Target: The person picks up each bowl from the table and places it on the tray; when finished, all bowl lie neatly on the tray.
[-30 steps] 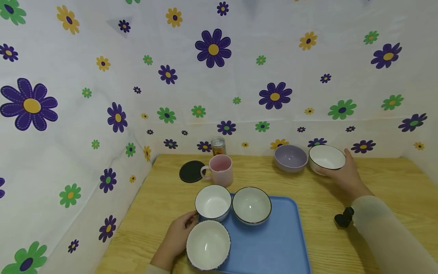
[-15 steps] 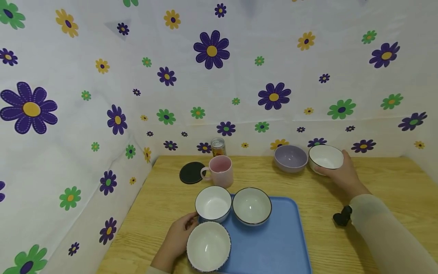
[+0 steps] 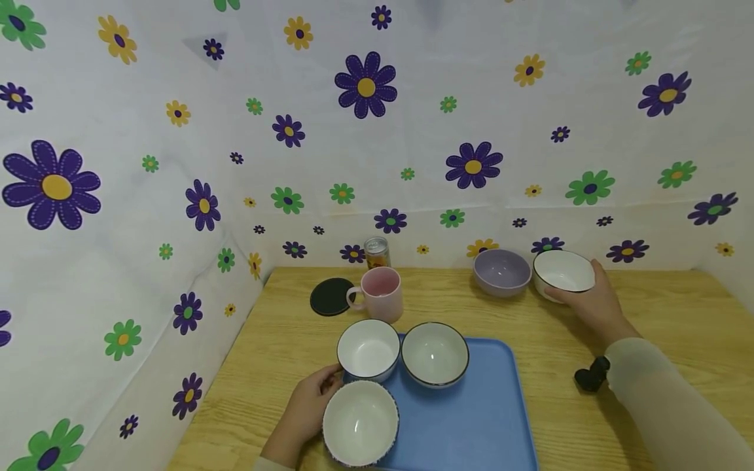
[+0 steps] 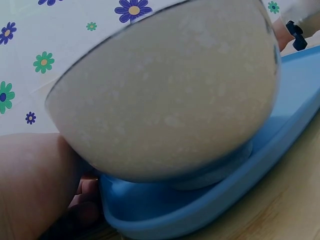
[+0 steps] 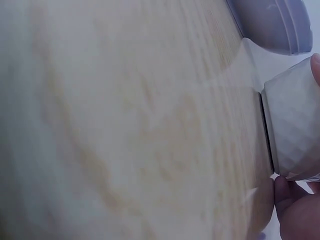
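Observation:
At the back right, my right hand (image 3: 595, 304) grips a white bowl (image 3: 564, 271) with a dark rim, thumb at the near side and fingers at the right. The right wrist view shows the dimpled outer wall of this bowl (image 5: 292, 120), low at the table. A purple bowl (image 3: 502, 272) stands just left of it. My left hand (image 3: 309, 402) holds the left edge of a blue tray (image 3: 459, 418), its fingertips partly hidden. Three bowls sit on the tray: a white bowl (image 3: 368, 350), a dark-rimmed bowl (image 3: 435, 354) and a nearer speckled bowl (image 3: 360, 424).
Behind the tray stands a pink mug (image 3: 381, 297), with a can (image 3: 377, 252) behind it. To the mug's left lies a round black coaster (image 3: 331, 296). A flower-patterned sheet (image 3: 412, 144) closes off the back and left of the wooden table (image 3: 253, 347).

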Available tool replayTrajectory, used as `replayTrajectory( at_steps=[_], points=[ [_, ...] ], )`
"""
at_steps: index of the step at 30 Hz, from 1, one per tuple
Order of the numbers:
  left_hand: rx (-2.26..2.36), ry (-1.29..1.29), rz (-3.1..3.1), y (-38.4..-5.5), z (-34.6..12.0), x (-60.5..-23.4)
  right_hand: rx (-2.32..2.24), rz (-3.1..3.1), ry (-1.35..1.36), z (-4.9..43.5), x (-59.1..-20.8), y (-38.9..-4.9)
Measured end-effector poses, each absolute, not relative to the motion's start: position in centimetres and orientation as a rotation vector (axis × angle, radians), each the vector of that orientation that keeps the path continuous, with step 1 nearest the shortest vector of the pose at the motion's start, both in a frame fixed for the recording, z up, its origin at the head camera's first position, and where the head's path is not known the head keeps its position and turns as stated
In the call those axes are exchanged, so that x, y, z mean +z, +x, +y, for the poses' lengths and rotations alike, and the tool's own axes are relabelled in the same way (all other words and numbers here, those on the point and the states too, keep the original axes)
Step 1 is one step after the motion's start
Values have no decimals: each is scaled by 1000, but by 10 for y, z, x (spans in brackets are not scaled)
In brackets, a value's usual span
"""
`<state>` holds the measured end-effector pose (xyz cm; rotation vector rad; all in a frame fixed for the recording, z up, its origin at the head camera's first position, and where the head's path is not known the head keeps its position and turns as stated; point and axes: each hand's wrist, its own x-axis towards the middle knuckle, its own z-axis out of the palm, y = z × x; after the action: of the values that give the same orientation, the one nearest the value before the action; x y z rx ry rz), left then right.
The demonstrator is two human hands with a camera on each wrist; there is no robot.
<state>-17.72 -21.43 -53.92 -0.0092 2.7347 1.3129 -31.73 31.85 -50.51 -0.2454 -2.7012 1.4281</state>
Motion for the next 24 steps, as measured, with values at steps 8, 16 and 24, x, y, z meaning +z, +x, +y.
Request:
replayTrajectory(
  at_steps=[8, 16, 24],
  points=[
    [1326, 8, 2743, -177, -213, -535, 1406, -2717, -230, 325, -504, -310],
    [1351, 16, 2747, -176, -212, -536, 1381, -2700, -151, 333, -500, -291],
    [1329, 4, 2747, -175, -210, -534, 1378, -2717, -149, 331, -491, -274]
  ],
)
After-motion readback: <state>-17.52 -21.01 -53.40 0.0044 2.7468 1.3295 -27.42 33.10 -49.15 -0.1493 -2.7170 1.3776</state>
